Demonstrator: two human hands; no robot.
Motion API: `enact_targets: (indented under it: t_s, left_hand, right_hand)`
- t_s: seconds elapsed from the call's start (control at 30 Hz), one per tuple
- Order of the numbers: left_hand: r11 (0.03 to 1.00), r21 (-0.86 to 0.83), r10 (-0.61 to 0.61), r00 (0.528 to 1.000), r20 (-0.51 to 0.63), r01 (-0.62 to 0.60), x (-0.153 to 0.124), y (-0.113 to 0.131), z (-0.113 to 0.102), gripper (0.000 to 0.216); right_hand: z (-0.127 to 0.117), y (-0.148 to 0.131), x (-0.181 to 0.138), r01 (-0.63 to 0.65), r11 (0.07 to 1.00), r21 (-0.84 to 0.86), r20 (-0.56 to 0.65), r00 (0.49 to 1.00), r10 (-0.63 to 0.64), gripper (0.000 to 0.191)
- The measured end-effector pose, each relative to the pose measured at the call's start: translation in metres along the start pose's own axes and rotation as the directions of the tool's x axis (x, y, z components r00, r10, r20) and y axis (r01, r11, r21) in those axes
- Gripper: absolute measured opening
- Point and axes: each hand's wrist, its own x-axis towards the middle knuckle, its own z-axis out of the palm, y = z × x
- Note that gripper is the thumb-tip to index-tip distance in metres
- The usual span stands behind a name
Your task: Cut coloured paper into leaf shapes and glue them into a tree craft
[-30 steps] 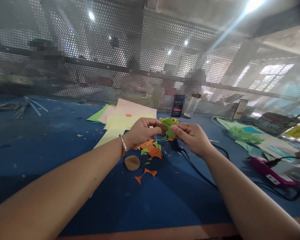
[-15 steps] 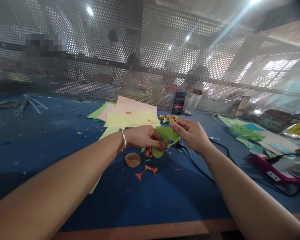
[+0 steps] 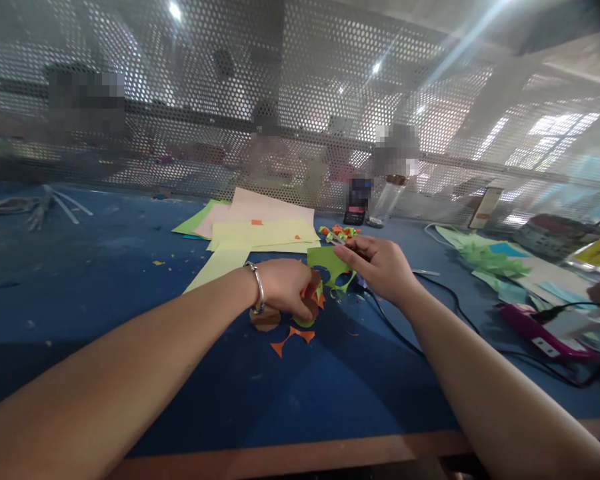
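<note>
My left hand [image 3: 287, 287], with a silver bangle at its wrist, is low over the blue table, its fingers closed on small paper circles. A brown edge and a green circle [image 3: 305, 323] show beneath the fingertips. Beside that hand lies a brown paper circle [image 3: 265, 320], partly covered by it. My right hand [image 3: 380, 263] is closed around scissors [image 3: 338, 240], whose metal blades point left. Between the hands is a green paper sheet [image 3: 325, 259] with round cut-outs. Orange paper scraps [image 3: 293, 338] lie in front of my left hand.
Yellow and pale pink paper sheets [image 3: 275, 207] are stacked behind the hands. Bright folded paper pieces [image 3: 343, 231], a phone [image 3: 356, 203] and a glass bottle [image 3: 387, 203] stand near the perforated screen [image 3: 190, 133]. At right are a magenta power strip [image 3: 543, 341] and black cables [image 3: 395, 328].
My left hand has shifted down and left, away from the green sheet, with a green circle under its fingers. The sheet now shows its round holes. My right hand stays nearly in place.
</note>
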Motion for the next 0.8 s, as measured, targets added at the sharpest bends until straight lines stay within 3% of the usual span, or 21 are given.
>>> enact_targets:
  t_s: [0.13,0.23,0.33,0.4,0.43,0.47,0.53,0.6,0.73,0.8]
  left_hand:
    - [0.980,0.195,-0.070,0.990,0.125,0.044,-0.005,0.007,-0.018,0.020]
    - [0.950,0.284,-0.171,0.977,0.125,0.130,-0.013,0.005,-0.037,0.029]
    - [0.968,0.170,-0.150,0.968,-0.199,0.185,-0.013,-0.007,-0.045,0.047]
    - [0.990,0.034,-0.112,0.906,-0.407,0.138,-0.007,-0.018,-0.040,0.069]
    - [0.995,-0.012,-0.095,0.891,-0.445,0.100,-0.003,-0.023,-0.035,0.074]
    - [0.997,-0.029,-0.073,0.901,-0.428,0.067,0.001,-0.028,-0.030,0.073]
    - [0.997,-0.038,-0.071,0.941,-0.331,0.062,0.007,-0.037,-0.022,0.041]
    - [0.996,-0.042,-0.085,0.950,-0.300,0.076,0.009,-0.042,-0.020,0.016]
    - [0.993,-0.050,-0.122,0.920,-0.372,0.111,0.002,-0.041,-0.028,0.019]
    - [0.986,-0.059,-0.164,0.921,-0.354,0.153,0.000,-0.038,-0.026,0.032]
  right_hand:
    - [-0.002,0.000,0.001,-0.012,1.000,0.028,-0.079,0.997,0.014,0.049]
    - [-0.003,0.001,0.002,-0.022,0.999,0.033,-0.132,0.991,0.026,0.048]
    - [-0.004,0.002,0.003,-0.041,0.998,0.049,-0.156,0.986,0.048,0.048]
    - [-0.003,0.003,0.004,-0.051,0.997,0.065,-0.146,0.987,0.060,0.049]
    - [-0.003,0.004,0.004,-0.055,0.996,0.072,-0.136,0.989,0.065,0.049]
    - [-0.002,0.004,0.004,-0.059,0.995,0.076,-0.127,0.990,0.068,0.050]
    - [-0.001,0.005,0.005,-0.059,0.996,0.070,-0.114,0.991,0.067,0.050]
    - [-0.001,0.005,0.005,-0.053,0.998,0.043,-0.097,0.994,0.057,0.050]
    - [0.000,0.000,0.003,-0.040,0.997,-0.067,0.004,0.999,0.040,0.048]
    - [0.000,-0.003,0.003,-0.036,0.993,-0.116,0.052,0.998,0.043,0.047]
